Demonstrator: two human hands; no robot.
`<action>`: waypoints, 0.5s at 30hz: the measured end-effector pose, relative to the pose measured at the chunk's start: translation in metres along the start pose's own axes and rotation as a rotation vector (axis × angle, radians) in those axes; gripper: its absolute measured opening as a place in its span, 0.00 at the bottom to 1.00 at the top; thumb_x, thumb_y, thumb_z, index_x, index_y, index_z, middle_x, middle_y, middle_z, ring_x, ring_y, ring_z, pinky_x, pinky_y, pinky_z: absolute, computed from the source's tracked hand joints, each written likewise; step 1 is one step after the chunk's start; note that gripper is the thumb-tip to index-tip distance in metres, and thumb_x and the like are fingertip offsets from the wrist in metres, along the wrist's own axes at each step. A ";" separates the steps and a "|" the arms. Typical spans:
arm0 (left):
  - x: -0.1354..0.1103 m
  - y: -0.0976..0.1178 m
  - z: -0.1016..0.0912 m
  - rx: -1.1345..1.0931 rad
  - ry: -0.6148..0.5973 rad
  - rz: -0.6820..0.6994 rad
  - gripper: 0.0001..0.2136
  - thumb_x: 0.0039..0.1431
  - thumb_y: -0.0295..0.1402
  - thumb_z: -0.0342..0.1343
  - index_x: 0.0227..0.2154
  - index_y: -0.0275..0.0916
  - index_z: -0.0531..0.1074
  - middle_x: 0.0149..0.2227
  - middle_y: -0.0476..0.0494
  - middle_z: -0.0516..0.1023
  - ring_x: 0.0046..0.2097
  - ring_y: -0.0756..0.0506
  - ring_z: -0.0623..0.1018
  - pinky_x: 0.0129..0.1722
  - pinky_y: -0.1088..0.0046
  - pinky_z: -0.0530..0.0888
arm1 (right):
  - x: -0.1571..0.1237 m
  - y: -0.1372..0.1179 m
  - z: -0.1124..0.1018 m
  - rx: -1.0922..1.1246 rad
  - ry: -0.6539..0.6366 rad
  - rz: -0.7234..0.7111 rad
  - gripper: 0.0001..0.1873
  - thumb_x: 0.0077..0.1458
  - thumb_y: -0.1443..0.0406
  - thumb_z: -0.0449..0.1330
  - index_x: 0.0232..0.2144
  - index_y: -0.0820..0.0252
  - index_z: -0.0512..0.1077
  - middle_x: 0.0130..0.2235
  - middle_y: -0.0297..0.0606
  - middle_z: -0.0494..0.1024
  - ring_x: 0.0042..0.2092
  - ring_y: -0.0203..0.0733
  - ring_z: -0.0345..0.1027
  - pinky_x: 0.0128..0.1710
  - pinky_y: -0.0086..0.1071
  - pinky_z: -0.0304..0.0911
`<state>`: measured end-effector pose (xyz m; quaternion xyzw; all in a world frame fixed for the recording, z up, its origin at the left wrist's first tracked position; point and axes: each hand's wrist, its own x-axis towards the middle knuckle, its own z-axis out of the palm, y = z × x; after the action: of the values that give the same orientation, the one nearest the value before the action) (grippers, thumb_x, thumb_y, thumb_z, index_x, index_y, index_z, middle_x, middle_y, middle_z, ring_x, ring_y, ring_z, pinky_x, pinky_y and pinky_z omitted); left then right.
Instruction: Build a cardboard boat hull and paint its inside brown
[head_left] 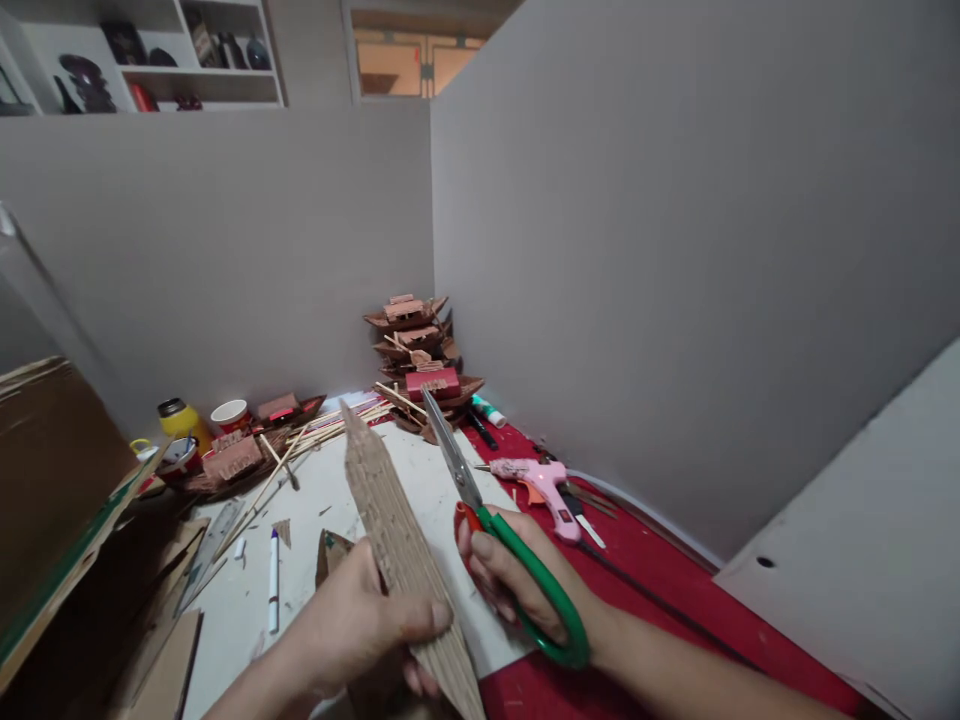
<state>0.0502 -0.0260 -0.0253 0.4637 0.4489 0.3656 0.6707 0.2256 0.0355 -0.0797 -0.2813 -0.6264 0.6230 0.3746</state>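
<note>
My left hand (pixel 360 620) grips a long strip of corrugated cardboard (pixel 401 520) with a pointed far end, the thumb pressed on its ribbed face. In my right hand (pixel 517 570) is a pair of scissors (pixel 457 455) with green handles, one of which loops around the fingers. Their metal blades look nearly closed and point up and away, to the right of the strip and apart from it. Under my left hand lies another dark cardboard piece (pixel 330 556), partly hidden by the hand and the strip.
Model boats (pixel 427 385) are stacked in the far corner. A pink glue gun (pixel 540 485) lies right on the red cloth (pixel 645 590). A marker (pixel 274 580), thin sticks (pixel 262 490), cups (pixel 231 415) and a cardboard box (pixel 52 480) are left. Grey partitions (pixel 675 250) enclose the table.
</note>
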 end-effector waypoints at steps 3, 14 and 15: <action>0.003 -0.013 0.014 0.003 -0.057 -0.113 0.14 0.40 0.31 0.66 0.33 0.36 0.74 0.23 0.50 0.74 0.21 0.53 0.70 0.19 0.80 0.68 | 0.000 -0.007 0.000 0.030 0.055 -0.019 0.23 0.49 0.47 0.61 0.30 0.60 0.62 0.18 0.23 0.60 0.17 0.27 0.50 0.15 0.22 0.47; 0.013 -0.003 0.013 -0.065 0.294 0.194 0.12 0.48 0.38 0.64 0.33 0.35 0.77 0.30 0.45 0.80 0.31 0.48 0.76 0.34 0.73 0.73 | -0.004 -0.015 0.008 -0.142 -0.051 -0.021 0.12 0.48 0.63 0.60 0.24 0.61 0.59 0.21 0.25 0.56 0.23 0.28 0.49 0.22 0.23 0.48; 0.014 0.000 0.009 -0.055 0.339 0.240 0.11 0.47 0.37 0.65 0.31 0.35 0.77 0.29 0.46 0.80 0.30 0.48 0.76 0.33 0.74 0.72 | -0.004 -0.016 0.008 -0.162 -0.077 -0.037 0.12 0.48 0.62 0.60 0.24 0.61 0.59 0.21 0.25 0.56 0.23 0.29 0.48 0.22 0.23 0.48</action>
<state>0.0636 -0.0163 -0.0274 0.4274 0.4867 0.5278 0.5494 0.2232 0.0262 -0.0638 -0.2749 -0.6939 0.5736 0.3375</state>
